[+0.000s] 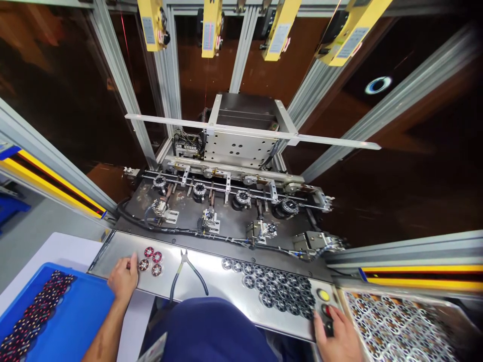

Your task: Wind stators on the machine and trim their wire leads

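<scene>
Lying between the hands [124, 279] [338, 338], round parts [281, 287]

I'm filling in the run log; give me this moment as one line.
left hand: beside four reddish parts | right hand: at buttons | pliers: on shelf, handles spread | dark parts: clustered on shelf

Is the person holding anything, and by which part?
The left hand is curled beside small round red parts; whether it grips anything cannot be told. The right hand shows nothing held, its fingers at the round red button.
</scene>
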{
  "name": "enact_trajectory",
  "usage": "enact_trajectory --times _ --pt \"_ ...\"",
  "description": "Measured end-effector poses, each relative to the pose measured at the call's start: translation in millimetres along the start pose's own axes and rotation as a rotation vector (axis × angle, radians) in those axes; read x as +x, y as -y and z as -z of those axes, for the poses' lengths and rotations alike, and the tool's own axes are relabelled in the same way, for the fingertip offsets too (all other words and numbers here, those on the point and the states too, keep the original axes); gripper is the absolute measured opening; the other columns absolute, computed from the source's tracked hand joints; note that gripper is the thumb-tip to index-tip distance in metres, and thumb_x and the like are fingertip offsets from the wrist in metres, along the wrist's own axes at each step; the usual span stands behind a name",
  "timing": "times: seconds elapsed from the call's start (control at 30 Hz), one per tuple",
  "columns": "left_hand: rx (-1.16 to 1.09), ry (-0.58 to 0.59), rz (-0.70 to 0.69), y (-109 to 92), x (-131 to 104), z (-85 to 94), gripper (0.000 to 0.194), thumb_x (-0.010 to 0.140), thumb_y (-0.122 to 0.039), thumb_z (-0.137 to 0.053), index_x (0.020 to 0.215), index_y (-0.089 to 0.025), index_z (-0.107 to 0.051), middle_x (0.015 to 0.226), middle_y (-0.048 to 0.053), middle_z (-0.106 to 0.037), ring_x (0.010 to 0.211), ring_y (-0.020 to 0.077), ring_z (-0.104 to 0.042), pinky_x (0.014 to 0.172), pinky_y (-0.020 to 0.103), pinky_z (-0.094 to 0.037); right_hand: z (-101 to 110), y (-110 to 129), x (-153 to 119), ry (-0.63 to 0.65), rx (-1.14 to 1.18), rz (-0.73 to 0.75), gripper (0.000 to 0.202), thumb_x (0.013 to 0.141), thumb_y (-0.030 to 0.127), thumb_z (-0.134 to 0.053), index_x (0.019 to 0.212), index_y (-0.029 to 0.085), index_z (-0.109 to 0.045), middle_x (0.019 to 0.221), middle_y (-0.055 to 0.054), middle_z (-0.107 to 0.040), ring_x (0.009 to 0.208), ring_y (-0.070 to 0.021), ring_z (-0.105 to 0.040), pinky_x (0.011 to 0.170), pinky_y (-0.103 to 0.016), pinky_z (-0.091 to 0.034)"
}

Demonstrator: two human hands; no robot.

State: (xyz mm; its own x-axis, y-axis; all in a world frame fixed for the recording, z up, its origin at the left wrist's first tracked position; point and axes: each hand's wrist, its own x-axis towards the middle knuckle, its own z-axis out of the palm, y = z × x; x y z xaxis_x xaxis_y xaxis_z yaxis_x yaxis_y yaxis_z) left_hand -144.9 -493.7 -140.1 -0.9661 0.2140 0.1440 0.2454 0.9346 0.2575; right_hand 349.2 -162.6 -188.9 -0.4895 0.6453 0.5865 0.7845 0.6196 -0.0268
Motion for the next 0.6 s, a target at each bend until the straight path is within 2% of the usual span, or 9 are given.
enact_trajectory --times 0.23,0.43,0.6 --pt "0.007 -0.003 -0.002 0 0 0.0 0.028 0.094 -0.041 -0.055 0.088 -0.015 -0.064 0.086 0.002 -0.066 0.079 0.0153 -0.063 0.075 0.035 -0.052 -5 -6 -7 0.034 0.090 -0.056 0.074 0.095 0.066 -0.033 0.106 0.001 -0.066 0.103 -0.024 -0.066 0.096 -0.0354 -0.064 0.087 -0.048 -0.053" --pt "-0.062 -0.027 -0.004 -5 2 4.9 0.040 0.091 -0.047 -0.044 0.069 -0.019 -0.060 0.078 0.007 -0.065 0.072 0.0210 -0.058 0.059 0.031 -0.037 -9 -6 -10 0.027 0.085 -0.084 0.070 0.096 0.064 -0.033 0.107 0.002 -0.065 0.104 -0.025 -0.066 0.098 -0.0342 -0.063 0.087 -0.049 -0.053" --pt "-0.129 -0.053 0.000 -8 5 6.3 0.041 0.086 -0.053 -0.040 0.068 -0.021 -0.058 0.081 0.010 -0.065 0.072 0.0239 -0.056 0.056 0.031 -0.031 -12 -6 -14 0.021 0.065 -0.093 0.065 0.097 0.060 -0.036 0.110 0.003 -0.064 0.109 -0.024 -0.065 0.102 -0.0321 -0.062 0.089 -0.046 -0.052"
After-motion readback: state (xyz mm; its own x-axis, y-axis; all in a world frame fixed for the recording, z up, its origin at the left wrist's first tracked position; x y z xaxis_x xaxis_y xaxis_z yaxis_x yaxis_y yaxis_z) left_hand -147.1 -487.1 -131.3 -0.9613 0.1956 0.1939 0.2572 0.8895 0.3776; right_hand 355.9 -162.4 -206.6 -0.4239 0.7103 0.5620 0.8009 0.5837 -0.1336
